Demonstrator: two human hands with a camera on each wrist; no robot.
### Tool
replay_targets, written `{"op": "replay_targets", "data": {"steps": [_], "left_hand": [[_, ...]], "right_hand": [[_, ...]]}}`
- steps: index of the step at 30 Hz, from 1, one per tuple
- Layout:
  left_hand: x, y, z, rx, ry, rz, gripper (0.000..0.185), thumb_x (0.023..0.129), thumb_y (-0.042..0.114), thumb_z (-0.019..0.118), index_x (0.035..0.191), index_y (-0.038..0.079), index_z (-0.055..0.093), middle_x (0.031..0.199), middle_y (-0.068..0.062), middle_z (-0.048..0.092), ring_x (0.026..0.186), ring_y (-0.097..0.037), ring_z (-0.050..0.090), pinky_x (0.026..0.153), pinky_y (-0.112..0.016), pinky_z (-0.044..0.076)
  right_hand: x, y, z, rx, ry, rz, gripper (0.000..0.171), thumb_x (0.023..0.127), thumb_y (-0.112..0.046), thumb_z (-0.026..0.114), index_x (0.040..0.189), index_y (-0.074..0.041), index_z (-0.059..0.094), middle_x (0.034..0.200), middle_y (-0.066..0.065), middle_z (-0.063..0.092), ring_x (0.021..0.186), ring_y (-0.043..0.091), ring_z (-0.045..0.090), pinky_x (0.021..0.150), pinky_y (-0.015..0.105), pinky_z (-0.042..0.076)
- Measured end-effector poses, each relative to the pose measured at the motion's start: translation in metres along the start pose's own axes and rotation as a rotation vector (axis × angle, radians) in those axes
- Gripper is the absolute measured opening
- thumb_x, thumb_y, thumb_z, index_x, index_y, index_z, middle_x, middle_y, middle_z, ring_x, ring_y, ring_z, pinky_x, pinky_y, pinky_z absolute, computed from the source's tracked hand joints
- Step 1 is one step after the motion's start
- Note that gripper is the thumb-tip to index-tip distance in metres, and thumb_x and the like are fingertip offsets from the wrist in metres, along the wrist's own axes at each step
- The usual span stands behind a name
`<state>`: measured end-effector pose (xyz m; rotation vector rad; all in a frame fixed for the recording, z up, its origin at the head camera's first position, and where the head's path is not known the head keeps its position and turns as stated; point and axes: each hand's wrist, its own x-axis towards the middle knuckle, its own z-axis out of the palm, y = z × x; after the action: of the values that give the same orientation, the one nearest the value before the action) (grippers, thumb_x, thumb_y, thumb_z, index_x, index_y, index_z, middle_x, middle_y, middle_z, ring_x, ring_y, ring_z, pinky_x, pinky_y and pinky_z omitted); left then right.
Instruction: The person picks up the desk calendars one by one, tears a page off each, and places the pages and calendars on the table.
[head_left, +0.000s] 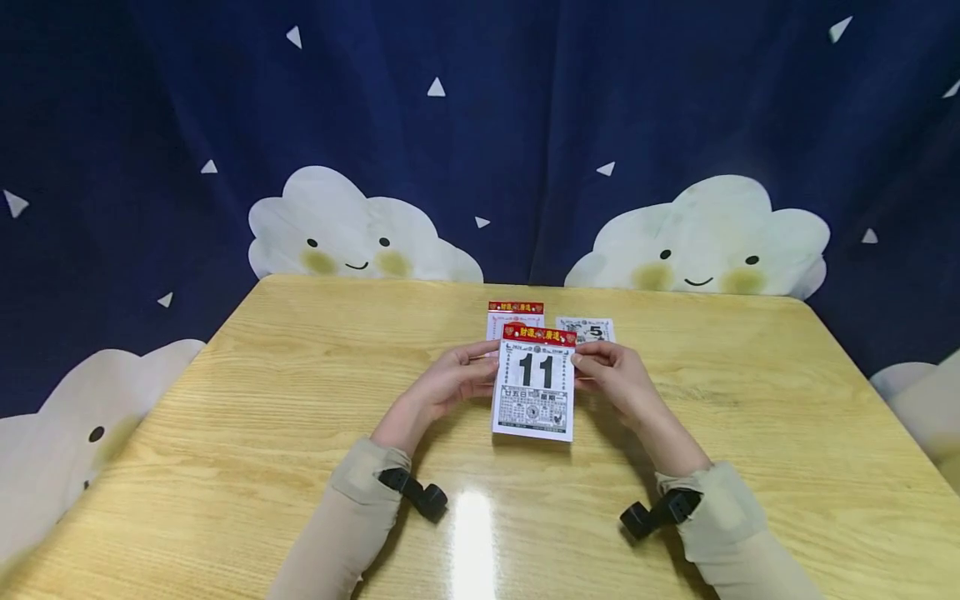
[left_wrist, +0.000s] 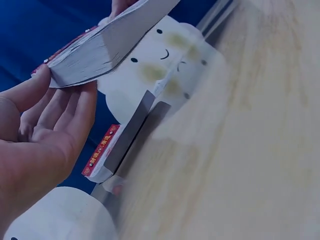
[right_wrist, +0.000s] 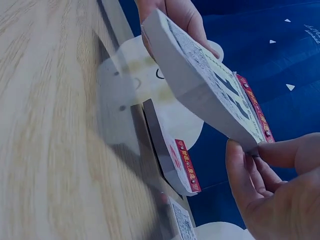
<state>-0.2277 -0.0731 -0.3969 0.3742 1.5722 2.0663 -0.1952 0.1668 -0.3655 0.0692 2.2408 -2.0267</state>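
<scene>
A thick tear-off calendar [head_left: 534,396] with a red top strip and a large black 11 is held up over the table. My left hand [head_left: 447,380] pinches its left edge, thumb in front and fingers behind. On the opposite edge, my right hand [head_left: 617,378] grips it the same way. In the right wrist view the page block of this calendar [right_wrist: 200,85] shows its white side, lifted off the wood. Behind it lies a second calendar [head_left: 516,307] with a matching red strip, partly hidden.
To the right of the second calendar is a printed calendar sheet [head_left: 597,327] with a 5, partly covered by my right hand. The wooden table [head_left: 285,400] ends at a dark blue curtain [head_left: 480,125] with cloud faces.
</scene>
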Motion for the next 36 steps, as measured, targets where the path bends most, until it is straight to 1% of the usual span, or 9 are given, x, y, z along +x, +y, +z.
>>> {"op": "replay_targets", "data": {"steps": [5, 9, 15, 19, 21, 26, 30, 33, 36], "left_hand": [[-0.003, 0.002, 0.001, -0.030, -0.059, -0.013, 0.051, 0.094, 0.001, 0.041, 0.142, 0.004, 0.026, 0.104, -0.006, 0.064, 0.087, -0.018, 0.064, 0.084, -0.040, 0.051], [-0.004, 0.003, 0.001, -0.034, -0.107, -0.021, 0.058, 0.093, -0.002, 0.040, 0.145, 0.009, 0.018, 0.096, -0.002, 0.066, 0.087, -0.019, 0.064, 0.084, -0.040, 0.052], [-0.005, 0.002, 0.004, -0.033, -0.072, 0.012, 0.061, 0.091, -0.006, 0.041, 0.145, 0.008, 0.016, 0.090, 0.000, 0.068, 0.081, -0.015, 0.065, 0.079, -0.034, 0.054], [-0.006, 0.002, 0.004, -0.056, -0.071, 0.034, 0.061, 0.091, -0.007, 0.041, 0.145, 0.006, 0.016, 0.092, 0.000, 0.067, 0.080, -0.014, 0.064, 0.078, -0.032, 0.054], [-0.006, 0.003, 0.004, -0.066, -0.078, 0.041, 0.062, 0.091, -0.007, 0.040, 0.145, 0.006, 0.015, 0.093, -0.001, 0.067, 0.080, -0.015, 0.064, 0.078, -0.032, 0.054], [-0.005, 0.003, 0.003, -0.071, -0.086, 0.057, 0.060, 0.091, -0.007, 0.040, 0.144, 0.006, 0.016, 0.094, -0.001, 0.067, 0.081, -0.015, 0.065, 0.077, -0.031, 0.054], [-0.004, 0.002, 0.001, -0.070, -0.078, 0.059, 0.059, 0.091, -0.006, 0.041, 0.144, 0.005, 0.018, 0.093, -0.001, 0.067, 0.081, -0.016, 0.065, 0.076, -0.031, 0.054], [-0.004, 0.001, 0.001, -0.072, -0.071, 0.055, 0.059, 0.091, -0.007, 0.041, 0.144, 0.006, 0.019, 0.092, 0.000, 0.067, 0.081, -0.016, 0.065, 0.075, -0.030, 0.054], [-0.004, 0.000, 0.000, -0.082, -0.071, 0.060, 0.058, 0.091, -0.006, 0.040, 0.144, 0.006, 0.019, 0.093, 0.000, 0.067, 0.082, -0.016, 0.065, 0.076, -0.032, 0.054]], "right_hand": [[-0.001, -0.004, 0.000, 0.012, -0.002, -0.029, 0.030, 0.089, -0.005, 0.053, 0.113, 0.014, 0.047, 0.075, -0.009, 0.061, 0.070, 0.003, 0.060, 0.069, 0.024, 0.056], [0.001, -0.010, -0.002, -0.009, 0.004, -0.053, 0.030, 0.090, -0.005, 0.052, 0.113, 0.014, 0.048, 0.075, -0.009, 0.060, 0.069, 0.003, 0.060, 0.069, 0.023, 0.055], [0.001, -0.016, 0.001, -0.075, 0.025, -0.085, 0.031, 0.090, -0.006, 0.052, 0.113, 0.014, 0.049, 0.081, -0.003, 0.058, 0.071, 0.003, 0.059, 0.072, 0.027, 0.056], [-0.001, -0.016, 0.005, -0.127, 0.056, -0.136, 0.029, 0.089, -0.005, 0.052, 0.111, 0.014, 0.051, 0.087, 0.008, 0.058, 0.072, 0.003, 0.058, 0.070, 0.026, 0.056], [-0.001, -0.015, 0.006, -0.202, 0.074, -0.173, 0.029, 0.090, -0.007, 0.053, 0.110, 0.012, 0.053, 0.091, 0.014, 0.059, 0.073, 0.004, 0.059, 0.069, 0.026, 0.056], [-0.003, -0.012, 0.006, -0.509, 0.186, -0.336, 0.024, 0.087, -0.015, 0.058, 0.104, 0.001, 0.061, 0.088, 0.014, 0.063, 0.072, 0.014, 0.057, 0.065, 0.023, 0.052], [-0.005, -0.012, 0.008, -0.640, 0.281, -0.530, 0.018, 0.081, -0.012, 0.065, 0.097, -0.004, 0.064, 0.081, 0.007, 0.062, 0.070, 0.016, 0.056, 0.060, 0.025, 0.047], [-0.010, -0.012, 0.011, -0.697, 0.260, -0.695, 0.013, 0.078, -0.007, 0.067, 0.091, -0.006, 0.065, 0.082, 0.003, 0.062, 0.073, 0.015, 0.058, 0.063, 0.029, 0.049], [-0.014, -0.012, 0.014, -0.765, 0.164, -0.829, 0.010, 0.077, -0.005, 0.069, 0.085, -0.009, 0.067, 0.083, 0.000, 0.062, 0.076, 0.012, 0.059, 0.065, 0.029, 0.051]]}}
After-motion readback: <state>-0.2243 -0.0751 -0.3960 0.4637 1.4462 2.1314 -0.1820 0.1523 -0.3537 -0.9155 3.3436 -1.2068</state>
